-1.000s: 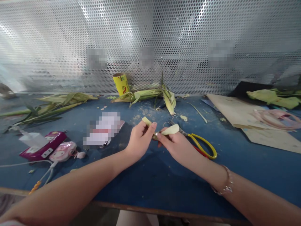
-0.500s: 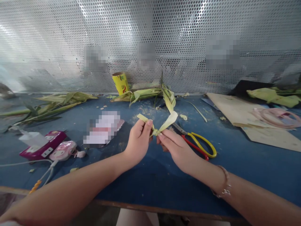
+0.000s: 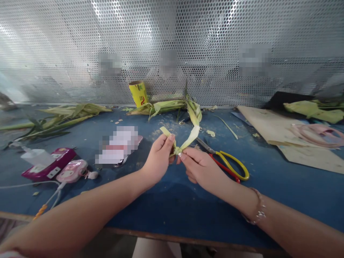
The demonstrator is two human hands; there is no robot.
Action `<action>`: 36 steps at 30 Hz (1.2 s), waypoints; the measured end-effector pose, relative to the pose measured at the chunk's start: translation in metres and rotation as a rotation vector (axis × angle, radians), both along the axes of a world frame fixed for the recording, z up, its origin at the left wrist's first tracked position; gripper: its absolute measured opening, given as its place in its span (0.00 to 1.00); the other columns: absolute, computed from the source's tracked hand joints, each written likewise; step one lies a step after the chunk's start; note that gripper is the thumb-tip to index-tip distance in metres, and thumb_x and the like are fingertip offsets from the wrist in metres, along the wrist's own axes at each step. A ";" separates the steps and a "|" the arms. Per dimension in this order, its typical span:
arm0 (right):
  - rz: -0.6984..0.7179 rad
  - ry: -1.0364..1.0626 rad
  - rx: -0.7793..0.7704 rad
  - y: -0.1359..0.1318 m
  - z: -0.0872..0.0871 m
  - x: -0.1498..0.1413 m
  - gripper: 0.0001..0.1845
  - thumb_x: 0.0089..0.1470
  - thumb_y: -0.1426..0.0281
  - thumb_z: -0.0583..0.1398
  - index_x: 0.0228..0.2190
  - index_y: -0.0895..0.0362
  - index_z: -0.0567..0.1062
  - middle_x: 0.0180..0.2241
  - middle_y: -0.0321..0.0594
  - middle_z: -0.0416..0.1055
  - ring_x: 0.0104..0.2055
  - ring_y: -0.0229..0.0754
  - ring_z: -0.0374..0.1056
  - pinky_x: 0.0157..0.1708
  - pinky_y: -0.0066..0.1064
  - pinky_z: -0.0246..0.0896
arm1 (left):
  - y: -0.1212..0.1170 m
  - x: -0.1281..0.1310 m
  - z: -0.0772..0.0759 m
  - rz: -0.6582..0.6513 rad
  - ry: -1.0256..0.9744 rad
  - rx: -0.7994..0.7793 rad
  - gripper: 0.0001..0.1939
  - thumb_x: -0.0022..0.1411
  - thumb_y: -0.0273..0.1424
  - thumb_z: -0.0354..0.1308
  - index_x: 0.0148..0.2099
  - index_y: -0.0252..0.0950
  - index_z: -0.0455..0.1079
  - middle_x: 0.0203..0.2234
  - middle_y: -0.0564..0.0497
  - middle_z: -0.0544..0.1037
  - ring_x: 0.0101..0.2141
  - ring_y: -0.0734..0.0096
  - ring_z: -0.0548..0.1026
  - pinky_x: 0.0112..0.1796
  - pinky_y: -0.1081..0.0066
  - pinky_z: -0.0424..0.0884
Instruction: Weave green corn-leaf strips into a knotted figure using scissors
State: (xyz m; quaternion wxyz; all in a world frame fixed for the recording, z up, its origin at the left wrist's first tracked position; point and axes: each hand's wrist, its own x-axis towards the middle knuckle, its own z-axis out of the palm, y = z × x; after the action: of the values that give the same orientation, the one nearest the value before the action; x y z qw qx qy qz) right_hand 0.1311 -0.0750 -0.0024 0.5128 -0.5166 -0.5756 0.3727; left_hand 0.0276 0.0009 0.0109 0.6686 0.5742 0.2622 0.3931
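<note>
Between my hands is a pale green corn husk strip (image 3: 191,137), with a small knot or fold at its middle. My left hand (image 3: 159,154) pinches it between thumb and fingers, and a short flat end sticks up past the thumb. My right hand (image 3: 202,167) pinches the knotted part from the other side, its fingertips almost meeting the left ones. The strip's wider end rises towards the back, overlapping the corn husks (image 3: 169,106) there; whether it joins them I cannot tell. Scissors (image 3: 228,165) with red and yellow handles lie just beyond my right hand.
A yellow tube (image 3: 138,94) leans by the perforated metal screen (image 3: 172,32). Leftwards lie more husks (image 3: 72,111), a phone (image 3: 119,147), a purple power strip (image 3: 51,165) and a pink case (image 3: 72,171). Brown cardboard (image 3: 268,129) with a pink cable (image 3: 317,135) is at right.
Both hands keep their pinch on the husk strip. My right fingers have shifted slightly at the knot, and the strip's upper end hangs a little straighter.
</note>
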 end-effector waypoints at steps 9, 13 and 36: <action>0.042 -0.033 0.016 0.003 0.003 0.009 0.12 0.55 0.64 0.51 0.24 0.56 0.68 0.13 0.26 0.50 0.15 0.31 0.48 0.15 0.25 0.45 | -0.002 -0.003 0.003 -0.008 0.009 0.079 0.17 0.59 0.41 0.51 0.24 0.37 0.54 0.12 0.62 0.51 0.12 0.85 0.51 0.14 0.80 0.50; -0.027 -0.295 0.135 0.004 0.007 0.016 0.12 0.54 0.69 0.52 0.22 0.57 0.70 0.20 0.34 0.65 0.25 0.35 0.61 0.26 0.27 0.55 | 0.001 -0.005 0.001 0.059 0.138 0.348 0.16 0.60 0.40 0.48 0.24 0.37 0.53 0.13 0.61 0.56 0.13 0.83 0.58 0.15 0.79 0.55; -0.072 -0.875 0.117 -0.006 0.010 0.012 0.09 0.57 0.71 0.47 0.25 0.56 0.60 0.19 0.35 0.62 0.21 0.35 0.58 0.22 0.26 0.46 | -0.004 0.000 0.007 0.037 0.142 0.056 0.16 0.62 0.32 0.45 0.23 0.36 0.50 0.14 0.61 0.49 0.13 0.86 0.50 0.14 0.81 0.47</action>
State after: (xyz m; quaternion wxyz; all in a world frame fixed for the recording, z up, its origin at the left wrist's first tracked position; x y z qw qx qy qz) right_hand 0.1427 -0.0809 0.0076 0.2619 -0.6157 -0.7401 0.0676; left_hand 0.0272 -0.0033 0.0174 0.6247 0.6142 0.3083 0.3708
